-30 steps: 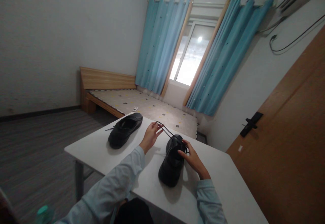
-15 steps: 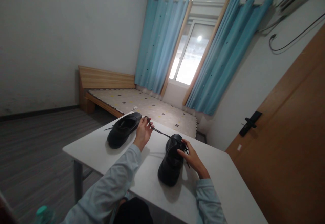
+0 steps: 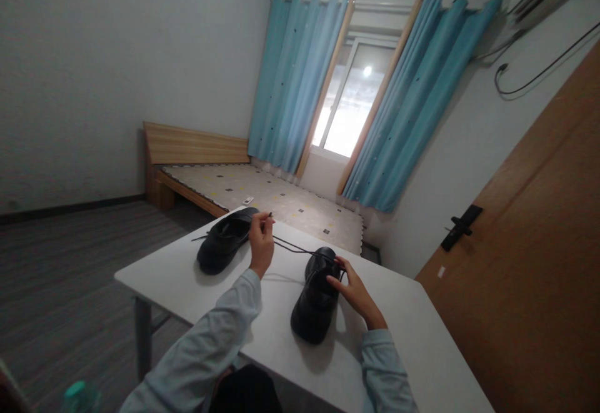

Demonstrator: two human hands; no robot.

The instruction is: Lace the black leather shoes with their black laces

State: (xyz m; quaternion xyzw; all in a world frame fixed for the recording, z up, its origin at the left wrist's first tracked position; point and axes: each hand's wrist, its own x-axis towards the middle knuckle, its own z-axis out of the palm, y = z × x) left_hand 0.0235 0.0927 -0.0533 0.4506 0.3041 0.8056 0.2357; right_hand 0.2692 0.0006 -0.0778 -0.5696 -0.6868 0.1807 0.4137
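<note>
Left hand (image 3: 260,238) pinches the lace (image 3: 300,251) taut, up-left of the near shoe (image 3: 316,297); right hand (image 3: 355,290), fingers loosely curled, steadies the shoe's front—judgement: keep tension even, shoe pinned to the table (image 3: 422,332).

A wooden bed (image 3: 244,185) is seen below blue curtains (image 3: 300,82); a brown door (image 3: 529,263) is seen right.
</note>
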